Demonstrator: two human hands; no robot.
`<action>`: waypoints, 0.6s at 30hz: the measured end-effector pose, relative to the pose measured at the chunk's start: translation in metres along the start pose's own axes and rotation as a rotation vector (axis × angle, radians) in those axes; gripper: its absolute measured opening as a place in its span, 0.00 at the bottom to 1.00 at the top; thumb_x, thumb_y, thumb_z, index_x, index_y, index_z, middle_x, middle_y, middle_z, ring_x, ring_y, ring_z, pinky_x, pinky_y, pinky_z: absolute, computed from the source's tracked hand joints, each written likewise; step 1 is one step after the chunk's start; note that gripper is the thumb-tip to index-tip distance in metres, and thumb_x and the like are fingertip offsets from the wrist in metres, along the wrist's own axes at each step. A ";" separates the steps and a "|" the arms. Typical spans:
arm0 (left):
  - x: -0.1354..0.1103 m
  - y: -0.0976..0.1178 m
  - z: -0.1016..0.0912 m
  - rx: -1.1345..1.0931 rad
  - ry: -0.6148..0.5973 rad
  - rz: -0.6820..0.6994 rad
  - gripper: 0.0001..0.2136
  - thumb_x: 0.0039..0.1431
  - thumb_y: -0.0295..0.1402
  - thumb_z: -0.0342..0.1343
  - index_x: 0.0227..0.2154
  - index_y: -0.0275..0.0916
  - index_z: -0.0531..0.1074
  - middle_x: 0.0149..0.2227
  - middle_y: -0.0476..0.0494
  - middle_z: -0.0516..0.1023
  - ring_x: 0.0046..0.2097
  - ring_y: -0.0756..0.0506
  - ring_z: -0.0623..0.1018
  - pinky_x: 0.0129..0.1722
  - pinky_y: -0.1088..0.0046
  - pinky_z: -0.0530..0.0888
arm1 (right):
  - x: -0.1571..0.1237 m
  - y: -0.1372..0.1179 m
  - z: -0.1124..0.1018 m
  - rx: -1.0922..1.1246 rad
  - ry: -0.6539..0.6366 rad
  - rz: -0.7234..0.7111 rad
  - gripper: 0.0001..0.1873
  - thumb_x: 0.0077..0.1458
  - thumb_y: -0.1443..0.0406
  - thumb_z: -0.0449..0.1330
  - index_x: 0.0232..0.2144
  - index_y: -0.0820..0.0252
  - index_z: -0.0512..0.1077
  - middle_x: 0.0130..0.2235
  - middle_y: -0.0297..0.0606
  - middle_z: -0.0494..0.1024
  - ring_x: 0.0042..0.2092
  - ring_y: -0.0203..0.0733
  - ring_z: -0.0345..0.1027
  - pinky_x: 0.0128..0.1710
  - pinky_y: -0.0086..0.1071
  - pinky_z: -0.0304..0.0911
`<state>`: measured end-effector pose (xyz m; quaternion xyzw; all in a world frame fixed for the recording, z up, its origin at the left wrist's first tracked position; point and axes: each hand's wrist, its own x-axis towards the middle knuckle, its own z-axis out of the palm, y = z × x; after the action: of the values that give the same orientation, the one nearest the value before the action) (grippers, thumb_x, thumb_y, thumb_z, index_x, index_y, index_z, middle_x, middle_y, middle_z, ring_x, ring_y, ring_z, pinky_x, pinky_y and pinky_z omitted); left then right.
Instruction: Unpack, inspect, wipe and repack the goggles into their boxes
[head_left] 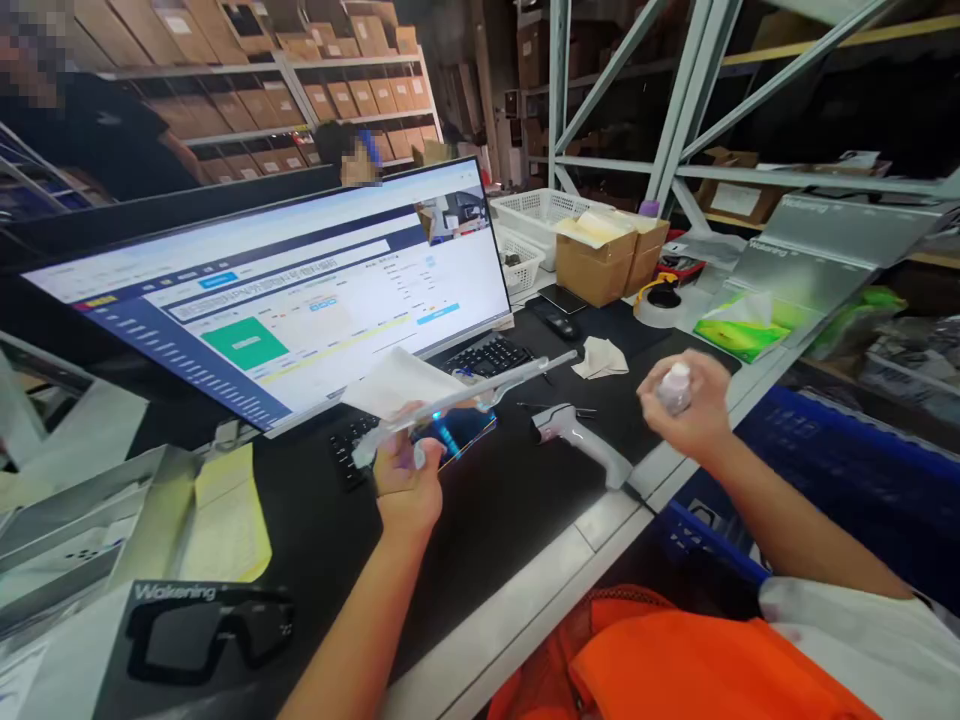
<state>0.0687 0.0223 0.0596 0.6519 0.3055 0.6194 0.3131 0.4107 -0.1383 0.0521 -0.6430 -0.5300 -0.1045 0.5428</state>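
Observation:
My left hand (pixel 411 470) is closed on a pair of sunglasses (pixel 469 425) with a clear frame and a shiny blue lens, held above the keyboard. Directly behind the frame is a white cloth or tissue (pixel 401 382); whether my fingers grip it too, I cannot tell. Off to the right, my right hand (pixel 690 405) wraps around a small spray bottle (pixel 675 385) with a pale top, raised over the desk edge. Between my hands a grey-white barcode scanner (pixel 581 445) lies on the black mat. A crumpled white tissue (pixel 601 358) lies beyond it.
A lit monitor (pixel 337 310) stands over the keyboard (pixel 487 355). Tape (pixel 661 300), cardboard boxes (pixel 596 260) and a green tissue pack (pixel 742 328) sit right. A Wakening box (pixel 202 640) is front left. Below the edge is a blue crate (pixel 810 480). Two people are behind the monitor.

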 end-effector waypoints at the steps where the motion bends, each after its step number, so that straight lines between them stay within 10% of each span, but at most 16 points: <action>1: -0.001 0.002 0.001 0.025 -0.009 -0.004 0.25 0.59 0.52 0.62 0.52 0.40 0.74 0.45 0.40 0.77 0.48 0.41 0.79 0.52 0.66 0.74 | -0.007 -0.023 0.007 0.009 -0.123 -0.108 0.22 0.54 0.63 0.63 0.52 0.53 0.68 0.43 0.41 0.76 0.40 0.45 0.75 0.44 0.40 0.73; 6: -0.009 0.010 0.006 0.185 -0.115 0.067 0.22 0.63 0.48 0.59 0.51 0.38 0.76 0.49 0.36 0.76 0.52 0.39 0.77 0.55 0.62 0.72 | -0.005 -0.095 0.041 0.012 -0.454 -0.486 0.25 0.63 0.68 0.57 0.61 0.52 0.61 0.47 0.42 0.75 0.41 0.40 0.73 0.41 0.33 0.71; 13: -0.018 0.020 0.018 0.260 -0.210 0.119 0.20 0.63 0.49 0.59 0.49 0.38 0.77 0.49 0.36 0.76 0.54 0.37 0.76 0.58 0.57 0.70 | 0.019 -0.117 0.072 -0.254 -0.772 -0.518 0.29 0.62 0.70 0.56 0.64 0.53 0.62 0.39 0.37 0.73 0.34 0.40 0.68 0.33 0.30 0.62; 18: -0.020 0.024 0.020 0.209 -0.238 0.038 0.21 0.63 0.51 0.58 0.47 0.38 0.78 0.50 0.35 0.77 0.56 0.35 0.75 0.61 0.54 0.68 | 0.013 -0.118 0.066 -0.213 -0.738 -0.474 0.29 0.62 0.69 0.55 0.65 0.53 0.61 0.41 0.39 0.74 0.36 0.41 0.71 0.36 0.31 0.65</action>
<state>0.0881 -0.0093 0.0653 0.7554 0.3168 0.5083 0.2659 0.2930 -0.0957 0.1049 -0.5502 -0.8071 -0.0438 0.2096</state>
